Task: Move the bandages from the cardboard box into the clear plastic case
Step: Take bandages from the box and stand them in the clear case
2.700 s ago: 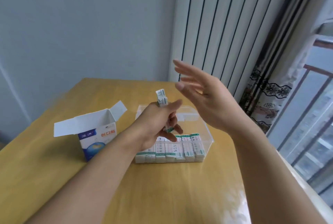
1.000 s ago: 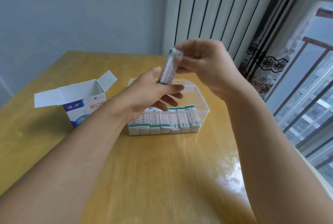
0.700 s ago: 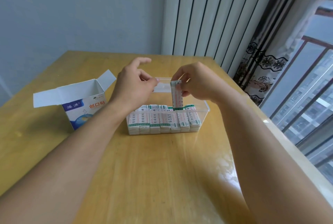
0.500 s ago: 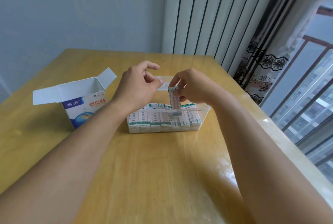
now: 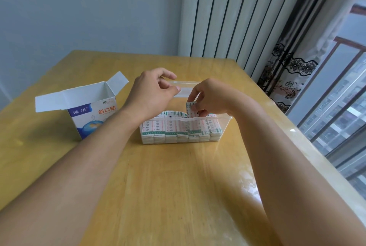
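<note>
1. Right hand (image 5: 210, 97) pinches a bandage stack (image 5: 190, 109), lowering it upright into the clear case (image 5: 225, 127).
2. Left hand (image 5: 152, 93), fingers curled, holds nothing above the case's left end.
3. Case looks nearly full; the cardboard box (image 5: 93, 115) stands open just left, its contents hidden.
4. Table (image 5: 178, 186) otherwise unobstructed; curtain (image 5: 287, 67) well apart.

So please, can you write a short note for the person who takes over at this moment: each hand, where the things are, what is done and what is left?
Right hand: pinches a small bandage stack, upright, its lower end already inside the clear plastic case.
Left hand: thumb and forefinger hold the case's raised lid at the back.
Cardboard box: open, left of the case on the table; its inside is not visible from here.
Done: a full row of bandages fills the case front.
Left: seat this stack, release the grip, then check the box for more.
</note>
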The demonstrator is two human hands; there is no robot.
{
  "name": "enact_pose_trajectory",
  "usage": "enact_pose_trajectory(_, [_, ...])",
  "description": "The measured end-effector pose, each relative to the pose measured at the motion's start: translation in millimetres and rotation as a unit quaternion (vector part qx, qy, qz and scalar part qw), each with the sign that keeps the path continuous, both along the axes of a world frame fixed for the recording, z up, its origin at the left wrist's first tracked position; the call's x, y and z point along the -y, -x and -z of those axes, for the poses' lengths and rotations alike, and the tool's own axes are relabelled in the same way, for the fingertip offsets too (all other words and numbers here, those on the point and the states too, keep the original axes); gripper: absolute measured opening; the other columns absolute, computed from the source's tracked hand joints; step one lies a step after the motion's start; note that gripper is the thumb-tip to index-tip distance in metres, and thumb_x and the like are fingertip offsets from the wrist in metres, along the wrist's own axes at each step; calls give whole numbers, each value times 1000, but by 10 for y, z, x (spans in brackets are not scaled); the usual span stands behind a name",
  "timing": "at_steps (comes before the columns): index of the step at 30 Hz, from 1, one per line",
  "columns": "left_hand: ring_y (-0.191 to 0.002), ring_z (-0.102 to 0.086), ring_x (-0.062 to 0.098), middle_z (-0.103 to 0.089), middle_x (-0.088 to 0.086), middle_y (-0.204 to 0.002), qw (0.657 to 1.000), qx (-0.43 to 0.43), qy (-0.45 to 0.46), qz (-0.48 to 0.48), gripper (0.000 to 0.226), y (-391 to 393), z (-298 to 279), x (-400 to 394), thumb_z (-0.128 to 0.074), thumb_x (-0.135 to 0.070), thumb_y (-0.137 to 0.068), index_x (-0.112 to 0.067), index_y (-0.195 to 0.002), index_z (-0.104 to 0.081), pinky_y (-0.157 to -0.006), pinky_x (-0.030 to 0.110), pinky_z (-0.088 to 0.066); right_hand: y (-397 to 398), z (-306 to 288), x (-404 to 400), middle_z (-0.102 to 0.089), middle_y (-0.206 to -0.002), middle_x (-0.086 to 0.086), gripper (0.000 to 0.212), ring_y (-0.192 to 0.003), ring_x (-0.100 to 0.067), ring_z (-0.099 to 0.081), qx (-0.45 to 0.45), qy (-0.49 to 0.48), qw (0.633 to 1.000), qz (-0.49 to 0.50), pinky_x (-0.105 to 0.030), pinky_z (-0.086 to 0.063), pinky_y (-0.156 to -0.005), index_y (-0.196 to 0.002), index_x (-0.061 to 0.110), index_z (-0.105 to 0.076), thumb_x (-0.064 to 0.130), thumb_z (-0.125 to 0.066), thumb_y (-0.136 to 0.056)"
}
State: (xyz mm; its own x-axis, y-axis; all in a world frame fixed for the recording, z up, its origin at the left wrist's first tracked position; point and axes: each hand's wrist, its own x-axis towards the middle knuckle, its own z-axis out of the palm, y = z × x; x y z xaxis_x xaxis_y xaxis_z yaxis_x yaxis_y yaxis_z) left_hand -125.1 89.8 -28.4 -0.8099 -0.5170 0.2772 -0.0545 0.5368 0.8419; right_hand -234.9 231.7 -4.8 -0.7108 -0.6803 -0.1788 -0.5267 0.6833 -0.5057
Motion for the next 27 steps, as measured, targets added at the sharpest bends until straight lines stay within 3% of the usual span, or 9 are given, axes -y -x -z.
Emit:
enact_pose_trajectory(7, [-83, -65, 4, -73, -5, -89, 1000, 8, 10, -1, 20, 1, -6, -10, -75, -28, -90, -27, -109, -70, -65, 18, -41, -25, 40, 52, -77, -91, 0, 13, -80, -19, -75, -40, -41, 998, -3, -41, -61, -86, -95, 25, -75, 15, -77, -88])
enact_pose_trajectory(13, [-86, -66, 7, -73, -6, -87, 1000, 12, 11, 0, 19, 10, -1, -9, -75, -28, -90, -27, -108, -70, -67, 21, -42, -27, 65, 86, -70, -108, 0, 28, -89, -22, -69, -72, -70, 995, -5, -38, -58, -87, -112, 29, -74, 20, -78, -86])
enact_pose_trajectory(20, [-71, -60, 5, -73, -5, -88, 1000, 11, 15, 3, 19, 6, -3, -13, -75, -28, -91, -26, -109, -70, -62, 23, -42, -20, 62, 110, -72, -111, 2, 27, -98, -22, -68, -67, -110, 992, -2, -38, -56, -92, -112, 30, -74, 22, -78, -87])
enact_pose_trajectory(23, [-74, -62, 5, -72, -5, -88, 1000, 11, 20, 3, 19, 3, -5, -23, -75, -29, -91, -26, -109, -70, -62, 23, -42, -13, 71, 118, -71, -111, 5, 31, -99, -22, -66, -77, -121, 990, -2, -34, -54, -90, -117, 31, -73, 23, -77, -88])
enact_pose_trajectory(27, [-84, -65, 7, -72, -6, -87, 1000, 13, 26, 0, 20, 4, -7, -18, -76, -29, -90, -27, -109, -70, -66, 20, -42, 22, 87, 137, -61, -85, 10, 36, -91, -20, -59, -87, -155, 984, -15, -30, -47, -78, -127, 33, -68, 23, -72, -92])
